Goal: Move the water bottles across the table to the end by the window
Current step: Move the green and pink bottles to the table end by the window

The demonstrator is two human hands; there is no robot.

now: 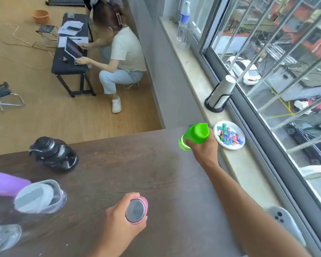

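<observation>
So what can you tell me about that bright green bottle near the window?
The green bottle looks like glossy plastic, with a solid bright green cap that has a raised lip at its top edge and a paler, see-through green body below. It is tilted, cap toward the window. The right hand has a grip around its body, fingers hiding much of it. It sits at the table's far corner by the windowsill, just beside a white plate of coloured scraps. Whether its base touches the table cannot be seen.

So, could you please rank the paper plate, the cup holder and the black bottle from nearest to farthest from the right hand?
From the right hand:
1. Paper plate, just beyond, on the sill.
2. Cup holder, farther along the sill.
3. Black bottle, far across the table, left.
</observation>
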